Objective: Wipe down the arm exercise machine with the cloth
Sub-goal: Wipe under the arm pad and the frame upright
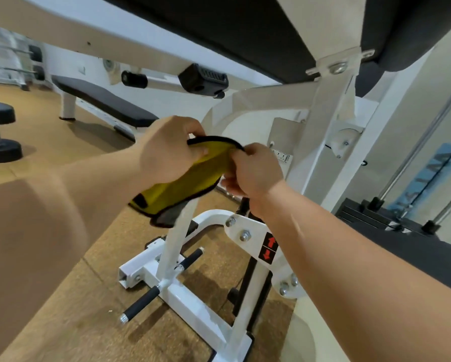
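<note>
Under the black pad point(245, 27), left hand point(167, 150) and right hand point(253, 171) tight on the yellow cloth point(188, 184), red-arrow sticker point(269, 248) below.

both hands point(167, 150) pinch yellow cloth point(185, 184), white machine point(323, 121)

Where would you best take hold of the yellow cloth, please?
Probably along the black-trimmed top edge of the cloth, coming from above: the left hand and right hand pinch it there, one at each end, and the rest hangs loose below them, free to wipe.
</note>
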